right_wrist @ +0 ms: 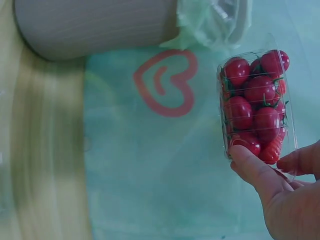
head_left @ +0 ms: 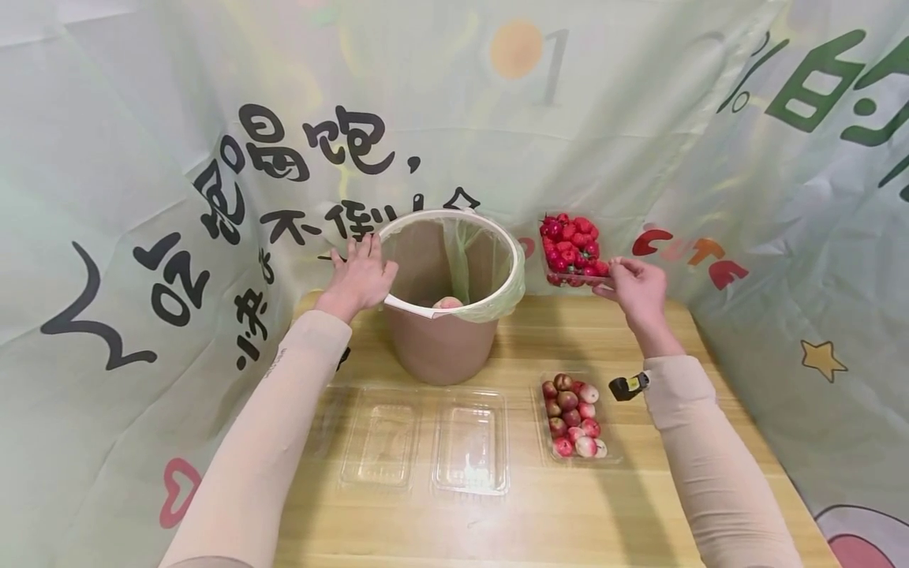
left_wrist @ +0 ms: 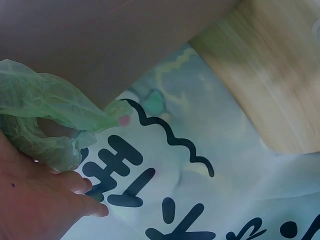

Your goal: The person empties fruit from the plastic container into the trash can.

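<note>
In the head view my right hand (head_left: 639, 290) pinches the near edge of a clear plastic box (right_wrist: 225, 120) and holds it raised, right of the bin. The box is filled with red cherry tomatoes (right_wrist: 260, 89) and red berry-like fruit (right_wrist: 271, 150). My left hand (head_left: 360, 278) rests on the left rim of a brown bin (head_left: 443, 343), its fingers extended. A pale green bag (head_left: 503, 300) lines the bin and folds over its rim; in the left wrist view, some of this bag (left_wrist: 50, 100) hangs beside the hand. One pinkish round fruit (head_left: 448, 303) shows inside the bin.
Two clear plastic boxes (head_left: 379, 472) (head_left: 472, 481) sit on the wooden table (head_left: 525, 521) in front of the bin. To their right stands another box holding several plum-like red and pale fruits (head_left: 568, 401). A printed cloth (head_left: 604, 142) surrounds the table's back and sides.
</note>
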{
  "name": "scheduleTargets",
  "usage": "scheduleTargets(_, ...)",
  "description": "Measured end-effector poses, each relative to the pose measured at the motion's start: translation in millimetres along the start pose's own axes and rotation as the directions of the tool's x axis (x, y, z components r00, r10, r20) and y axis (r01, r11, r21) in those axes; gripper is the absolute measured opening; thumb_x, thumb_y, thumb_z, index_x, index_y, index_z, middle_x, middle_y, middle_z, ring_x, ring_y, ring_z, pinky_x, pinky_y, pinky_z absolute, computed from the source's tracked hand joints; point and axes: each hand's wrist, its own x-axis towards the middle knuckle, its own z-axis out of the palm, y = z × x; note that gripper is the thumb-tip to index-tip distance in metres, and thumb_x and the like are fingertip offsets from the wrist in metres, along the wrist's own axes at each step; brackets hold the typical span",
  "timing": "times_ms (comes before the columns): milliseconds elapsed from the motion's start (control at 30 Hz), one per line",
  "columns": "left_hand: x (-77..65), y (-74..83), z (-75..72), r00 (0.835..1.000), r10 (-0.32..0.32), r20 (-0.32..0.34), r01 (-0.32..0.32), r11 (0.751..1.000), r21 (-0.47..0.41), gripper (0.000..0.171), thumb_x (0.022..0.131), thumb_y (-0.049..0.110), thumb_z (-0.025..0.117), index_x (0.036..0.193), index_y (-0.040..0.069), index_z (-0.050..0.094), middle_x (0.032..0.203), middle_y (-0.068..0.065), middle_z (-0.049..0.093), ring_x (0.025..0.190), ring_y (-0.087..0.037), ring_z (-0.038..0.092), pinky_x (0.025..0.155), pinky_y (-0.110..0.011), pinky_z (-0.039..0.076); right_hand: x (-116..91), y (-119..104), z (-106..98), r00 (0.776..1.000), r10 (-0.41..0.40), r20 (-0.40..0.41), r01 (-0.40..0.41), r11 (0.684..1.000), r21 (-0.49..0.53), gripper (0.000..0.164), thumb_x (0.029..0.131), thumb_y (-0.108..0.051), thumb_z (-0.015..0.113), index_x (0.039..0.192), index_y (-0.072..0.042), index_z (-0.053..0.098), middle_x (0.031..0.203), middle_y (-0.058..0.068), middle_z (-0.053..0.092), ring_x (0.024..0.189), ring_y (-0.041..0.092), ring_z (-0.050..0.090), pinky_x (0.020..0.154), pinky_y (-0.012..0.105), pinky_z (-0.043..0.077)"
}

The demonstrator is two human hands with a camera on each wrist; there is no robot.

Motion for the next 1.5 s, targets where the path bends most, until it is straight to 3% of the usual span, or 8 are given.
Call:
scheduleTargets(233, 0.6, 0.3, 0.5, 1.000, 0.000, -0.007, 0.000, 1.000, -0.009, 0.080, 0.105, 0.046, 0.019, 0.167, -0.003, 0.008, 0.176, -0.025, 0.011, 0.162, -0.052, 0.000, 0.125, -0.076, -0.003, -3, -20, 10, 0.999, -0.022, 0.024, 0.024, 0.994, -0.110, 0.037, 0.107, -0.018, 0.054, 0.131, 0.009, 0.062, 0.099, -0.007, 0.069, 0.080, -0.002, 0.076, 0.075, 0.022, 0.063)
scheduleTargets(500, 2.2, -1.3, 1.7, 1.000, 0.001, 0.001, -0.001, 1.000, -0.012, 0.080, 0.105, 0.046, 0.019, 0.167, -0.002, 0.007, 0.176, -0.025, 0.010, 0.162, -0.052, -0.001, 0.124, -0.076, -0.003, -3, -41, 27, 0.997, -0.059, 0.058, 0.063, 0.995, -0.082, 0.034, 0.107, -0.015, 0.055, 0.128, 0.010, 0.064, 0.096, -0.006, 0.071, 0.079, -0.001, 0.077, 0.073, 0.023, 0.063)
scheduleTargets(833, -2.6, -0.8, -0.7, 1.000, 0.002, -0.005, -0.002, 1.000, -0.013, 0.079, 0.106, 0.046, 0.019, 0.167, -0.003, 0.008, 0.176, -0.025, 0.010, 0.162, -0.052, 0.001, 0.125, -0.076, -0.002, -5, -54, 53, 0.995, -0.057, 0.077, 0.069, 0.983, -0.170, 0.039, 0.107, -0.017, 0.054, 0.137, 0.005, 0.066, 0.130, 0.023, 0.069, 0.094, 0.010, 0.079, 0.078, 0.025, 0.063)
scheduleTargets(1033, -1.4, -0.8, 0.8, 1.000, 0.004, -0.011, -0.004, 1.000, -0.007, 0.079, 0.106, 0.045, 0.018, 0.167, -0.003, 0.008, 0.176, -0.025, 0.011, 0.162, -0.052, 0.004, 0.125, -0.076, -0.001, -6, -57, 65, 0.989, -0.098, 0.111, 0.117, 0.975, -0.187, 0.041, 0.106, -0.012, 0.049, 0.138, 0.009, 0.063, 0.137, 0.029, 0.067, 0.088, 0.003, 0.075, 0.081, 0.026, 0.063)
scheduleTargets(1233, -1.3, -1.0, 1.3, 1.000, 0.007, -0.011, -0.007, 1.000, -0.012, 0.079, 0.106, 0.045, 0.018, 0.167, -0.003, 0.008, 0.176, -0.025, 0.010, 0.161, -0.053, 0.001, 0.124, -0.077, -0.003, -7, -62, 76, 0.983, -0.137, 0.124, 0.166, 0.951, -0.262, 0.042, 0.105, -0.009, 0.046, 0.140, 0.010, 0.061, 0.139, 0.029, 0.065, 0.113, 0.031, 0.075, 0.079, 0.022, 0.062)
scheduleTargets(1267, -1.4, -0.7, 1.0, 1.000, 0.007, -0.011, -0.007, 1.000, -0.014, 0.079, 0.106, 0.045, 0.018, 0.167, -0.003, 0.008, 0.176, -0.025, 0.010, 0.161, -0.053, 0.001, 0.124, -0.077, -0.003, -6, -63, 78, 0.982, -0.145, 0.118, 0.173, 0.946, -0.274, 0.042, 0.105, -0.008, 0.046, 0.139, 0.009, 0.062, 0.138, 0.029, 0.066, 0.112, 0.032, 0.076, 0.078, 0.021, 0.062)
scheduleTargets(1367, -1.1, -0.1, 0.7, 1.000, 0.005, -0.008, -0.005, 1.000, -0.017, 0.079, 0.106, 0.046, 0.018, 0.167, -0.003, 0.008, 0.176, -0.025, 0.009, 0.161, -0.052, -0.001, 0.124, -0.076, -0.004, -4, -63, 84, 0.976, -0.197, 0.093, 0.216, 0.926, -0.309, 0.040, 0.103, -0.007, 0.046, 0.133, 0.008, 0.068, 0.131, 0.027, 0.070, 0.088, 0.011, 0.078, 0.073, 0.019, 0.062)
scheduleTargets(1500, -1.7, 0.3, 0.5, 1.000, 0.002, -0.008, -0.002, 1.000, -0.010, 0.079, 0.106, 0.046, 0.018, 0.167, -0.003, 0.008, 0.176, -0.025, 0.010, 0.161, -0.052, 0.001, 0.124, -0.076, -0.003, -3, -63, 91, 0.956, -0.283, 0.076, 0.291, 0.881, -0.373, 0.038, 0.102, -0.007, 0.047, 0.126, 0.005, 0.074, 0.118, 0.026, 0.076, 0.063, -0.006, 0.066, 0.062, 0.014, 0.058)
